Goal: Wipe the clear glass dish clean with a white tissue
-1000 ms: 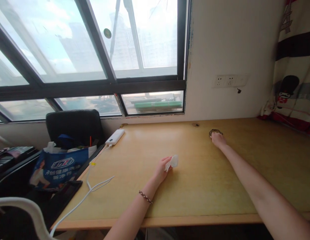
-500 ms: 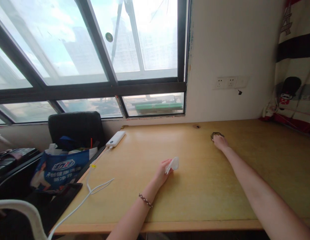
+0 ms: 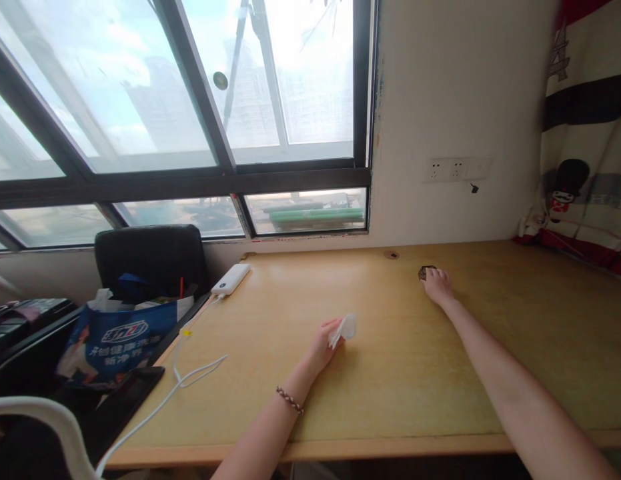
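Observation:
My left hand point(image 3: 326, 343) is closed around a folded white tissue point(image 3: 347, 327), just above the middle of the wooden table point(image 3: 370, 387). The tissue's free end sticks out past the fingers to the upper right. Stretched far forward, my right hand point(image 3: 439, 287) is at a small dark patterned dish-like object point(image 3: 426, 272) on the back right part of the table. Its fingers curl over the near right side of that object and hide part of it. What exactly the dark object is stays too small to tell.
A white power bank point(image 3: 231, 279) with a white cable point(image 3: 177, 380) lies along the table's left edge. Left of the table stands a black chair point(image 3: 150, 250) with a blue bag point(image 3: 120, 340). Wall sockets point(image 3: 446, 169) and a patterned curtain point(image 3: 565, 147) are behind on the right.
My right hand's fingers have shifted their hold on the dark object, with more of the knuckles showing. The left hand keeps its hold on the tissue, and the view has turned slightly right.

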Demonstrator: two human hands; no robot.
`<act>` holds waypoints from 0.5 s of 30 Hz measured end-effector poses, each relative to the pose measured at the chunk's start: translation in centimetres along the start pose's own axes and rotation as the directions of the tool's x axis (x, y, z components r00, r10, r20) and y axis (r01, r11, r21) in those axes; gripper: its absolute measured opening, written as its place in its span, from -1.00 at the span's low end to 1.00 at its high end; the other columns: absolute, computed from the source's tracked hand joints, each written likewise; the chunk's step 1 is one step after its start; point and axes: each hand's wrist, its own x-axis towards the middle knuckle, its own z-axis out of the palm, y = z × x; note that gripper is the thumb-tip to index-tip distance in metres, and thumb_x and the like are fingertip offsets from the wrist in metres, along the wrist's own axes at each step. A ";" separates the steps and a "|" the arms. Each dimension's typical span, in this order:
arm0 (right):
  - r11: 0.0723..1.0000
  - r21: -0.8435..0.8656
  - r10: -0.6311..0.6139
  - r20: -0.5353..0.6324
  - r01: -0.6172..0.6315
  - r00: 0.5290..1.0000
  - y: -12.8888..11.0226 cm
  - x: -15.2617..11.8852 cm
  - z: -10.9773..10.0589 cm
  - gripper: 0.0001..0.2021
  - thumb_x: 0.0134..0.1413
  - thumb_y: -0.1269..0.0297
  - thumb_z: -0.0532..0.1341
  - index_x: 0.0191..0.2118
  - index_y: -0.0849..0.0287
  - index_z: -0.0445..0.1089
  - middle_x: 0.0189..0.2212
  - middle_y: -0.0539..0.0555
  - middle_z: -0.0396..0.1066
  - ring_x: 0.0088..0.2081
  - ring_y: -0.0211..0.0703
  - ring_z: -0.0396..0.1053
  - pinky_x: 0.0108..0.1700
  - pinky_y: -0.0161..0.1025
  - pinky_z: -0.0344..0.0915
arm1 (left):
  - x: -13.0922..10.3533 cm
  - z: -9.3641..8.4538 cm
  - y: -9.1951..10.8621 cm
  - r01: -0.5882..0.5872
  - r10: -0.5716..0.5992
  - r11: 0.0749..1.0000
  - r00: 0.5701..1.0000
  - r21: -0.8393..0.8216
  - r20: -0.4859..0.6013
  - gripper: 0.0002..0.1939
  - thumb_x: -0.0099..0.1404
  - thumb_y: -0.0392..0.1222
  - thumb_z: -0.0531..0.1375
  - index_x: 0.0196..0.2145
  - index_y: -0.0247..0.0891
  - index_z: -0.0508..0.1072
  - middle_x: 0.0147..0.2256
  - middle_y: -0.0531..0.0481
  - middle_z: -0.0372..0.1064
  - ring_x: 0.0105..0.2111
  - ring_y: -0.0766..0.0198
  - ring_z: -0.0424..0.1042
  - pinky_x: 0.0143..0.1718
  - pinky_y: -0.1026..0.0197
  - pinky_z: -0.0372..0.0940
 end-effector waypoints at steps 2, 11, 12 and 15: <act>0.978 0.197 0.101 -0.158 -0.069 0.982 -2.5 -1.7 -0.5 -0.58 0.00 0.25 0.04 -0.03 0.41 0.10 -0.05 0.39 0.16 0.01 0.06 0.05 0.00 -0.04 -0.08 | 0.0 0.0 0.0 -0.011 0.011 1.000 1.000 0.014 0.000 -0.82 -0.06 -0.14 0.22 -0.51 -0.32 0.45 -0.59 0.01 0.30 -0.60 0.40 0.21 -0.57 0.36 0.08; 0.163 0.964 -0.109 0.227 -0.208 0.968 -19.2 -14.6 -2.4 -0.62 -0.12 0.07 0.13 -0.15 0.10 0.25 -0.23 0.08 0.35 -0.31 -0.16 0.35 -0.31 -0.24 0.27 | -1.1 0.8 0.1 -0.130 0.112 0.981 0.986 0.146 0.125 -0.64 -0.09 -0.14 0.26 -0.30 -0.40 0.44 -0.42 -0.11 0.41 -0.49 0.32 0.34 -0.45 0.31 0.16; 0.125 0.962 -0.096 0.256 -0.243 0.962 -20.1 -15.3 -2.6 -0.61 -0.16 0.07 0.16 -0.16 0.11 0.26 -0.24 0.08 0.35 -0.34 -0.18 0.35 -0.35 -0.25 0.28 | -1.3 0.9 0.1 -0.156 0.136 0.976 0.981 0.151 0.135 -0.61 -0.10 -0.16 0.27 -0.28 -0.39 0.43 -0.38 -0.13 0.41 -0.44 0.28 0.35 -0.40 0.28 0.18; 0.023 0.957 -0.031 0.289 -0.288 0.957 -21.2 -16.1 -3.2 -0.58 -0.30 0.13 0.26 -0.21 0.15 0.28 -0.30 0.06 0.37 -0.38 -0.20 0.35 -0.38 -0.28 0.28 | -1.7 1.1 0.4 -0.225 0.207 0.967 0.968 0.118 0.142 -0.51 -0.14 -0.22 0.29 -0.18 -0.35 0.37 -0.27 -0.14 0.39 -0.32 0.22 0.36 -0.28 0.24 0.20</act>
